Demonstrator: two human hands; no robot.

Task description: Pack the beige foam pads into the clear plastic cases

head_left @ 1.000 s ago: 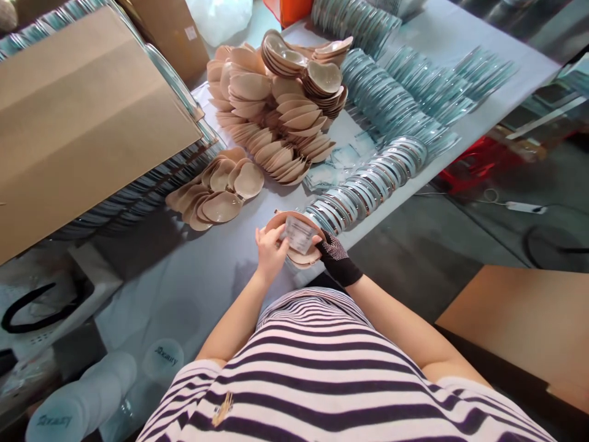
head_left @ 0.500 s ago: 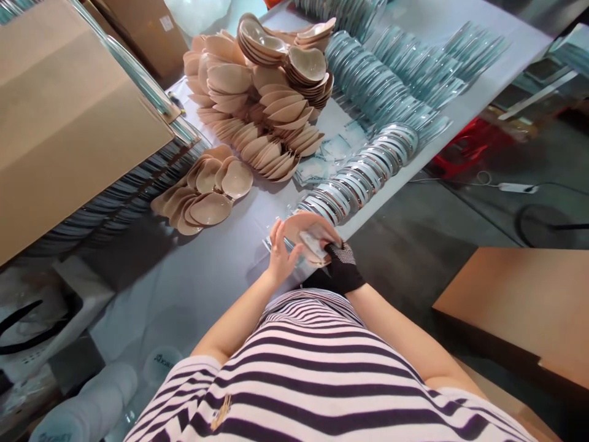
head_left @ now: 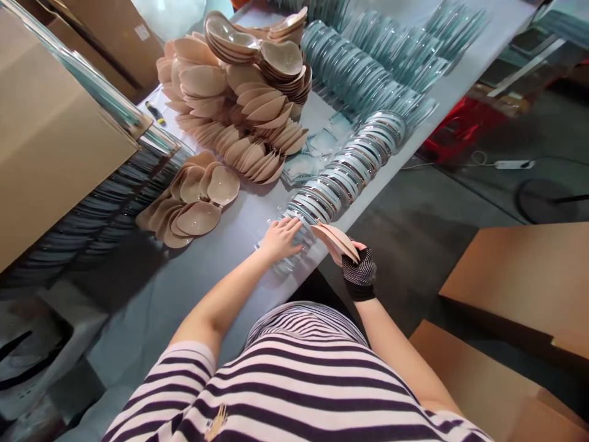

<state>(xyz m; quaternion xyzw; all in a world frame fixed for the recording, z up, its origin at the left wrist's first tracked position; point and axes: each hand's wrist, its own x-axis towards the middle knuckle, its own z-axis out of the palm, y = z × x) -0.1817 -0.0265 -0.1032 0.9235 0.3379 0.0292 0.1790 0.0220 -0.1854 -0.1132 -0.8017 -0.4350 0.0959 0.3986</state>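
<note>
My right hand (head_left: pixel 356 270), in a black fingerless glove, grips a pair of beige silicone pads (head_left: pixel 337 238) just off the near edge of the table (head_left: pixel 193 288). My bare left hand (head_left: pixel 281 238) rests with fingers spread on a clear plastic case (head_left: pixel 284 265) at the near end of a long row of clear cases (head_left: pixel 350 172). A small fan of loose beige pads (head_left: pixel 193 199) lies to the left of that hand.
A large heap of beige pads (head_left: pixel 239 92) fills the far middle of the table, with more rows of clear cases (head_left: pixel 363 67) behind. A cardboard sheet (head_left: pixel 50 141) covers stacked cases at left. Cardboard boxes (head_left: pixel 519 288) stand on the floor at right.
My hands have come apart: the right one carried the pads to the right, off the table edge, and the left one let go and reached down onto a clear case.
</note>
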